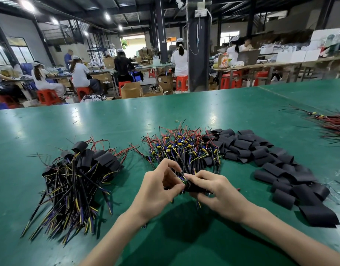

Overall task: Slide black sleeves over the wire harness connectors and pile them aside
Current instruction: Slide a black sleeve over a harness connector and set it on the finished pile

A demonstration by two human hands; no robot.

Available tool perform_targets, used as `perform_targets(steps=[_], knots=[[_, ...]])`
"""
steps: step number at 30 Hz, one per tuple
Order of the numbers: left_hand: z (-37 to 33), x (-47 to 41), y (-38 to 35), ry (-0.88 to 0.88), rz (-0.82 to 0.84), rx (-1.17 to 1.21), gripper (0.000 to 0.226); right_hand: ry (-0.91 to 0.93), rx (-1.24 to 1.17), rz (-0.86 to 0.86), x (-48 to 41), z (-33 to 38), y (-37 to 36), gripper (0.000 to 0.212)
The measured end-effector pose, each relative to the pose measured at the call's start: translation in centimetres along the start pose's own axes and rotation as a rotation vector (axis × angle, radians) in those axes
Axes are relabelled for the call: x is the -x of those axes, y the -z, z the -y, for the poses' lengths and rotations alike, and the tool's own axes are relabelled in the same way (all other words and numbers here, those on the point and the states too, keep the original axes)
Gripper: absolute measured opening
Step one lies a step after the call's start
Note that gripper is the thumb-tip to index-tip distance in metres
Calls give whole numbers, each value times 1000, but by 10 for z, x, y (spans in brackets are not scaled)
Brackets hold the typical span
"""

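Black, matte and flattened into a soft tube, one black sleeve (197,187) is held just above the near centre of the glossy green table (126,121). Its long axis runs left to right. One wire harness (183,177) enters the sleeve's left end, and thin blue, yellow and black insulated wires fan out from there toward the far side. Right hand (221,192): fingers curled round the sleeve, thumb on top. Left hand (159,189): thumb and forefinger pinch the harness at the sleeve mouth, other fingers loosely bent. Three heaps lie beyond the hands: sleeved pile (78,169) at left, unsleeved heap (184,148) at centre, loose sleeves (271,160) at right. Piece counts within each heap cannot be told. One red-and-black wire bundle (334,127) lies at far right.
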State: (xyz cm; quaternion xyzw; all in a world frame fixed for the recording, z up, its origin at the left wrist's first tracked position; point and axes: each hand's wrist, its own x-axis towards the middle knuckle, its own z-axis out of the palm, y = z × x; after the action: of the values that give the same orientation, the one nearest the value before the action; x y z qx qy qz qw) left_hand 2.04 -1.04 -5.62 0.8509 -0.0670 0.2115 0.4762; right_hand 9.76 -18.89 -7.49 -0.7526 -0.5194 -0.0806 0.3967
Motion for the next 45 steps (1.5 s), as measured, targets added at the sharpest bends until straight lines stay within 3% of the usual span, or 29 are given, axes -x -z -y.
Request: perform_targets(steps=[5,28,37,42,45], knots=[[-1,1,-1,-69,18,-108,41,20,6,9,0,-1,0,43],[-4,6,-11,-211,-14,-174,40,56,112,31,3,1,-4,40],[-3,4,-10,-234,-65,-184,31,39,130,-56,3,1,-3,43],[-3,4,-9,-251,-77,-222,28,29,126,-113,2,3,-1,30],[-5,4,-10,-154,-83,-147,27,44,149,-136,3,4,1,23]])
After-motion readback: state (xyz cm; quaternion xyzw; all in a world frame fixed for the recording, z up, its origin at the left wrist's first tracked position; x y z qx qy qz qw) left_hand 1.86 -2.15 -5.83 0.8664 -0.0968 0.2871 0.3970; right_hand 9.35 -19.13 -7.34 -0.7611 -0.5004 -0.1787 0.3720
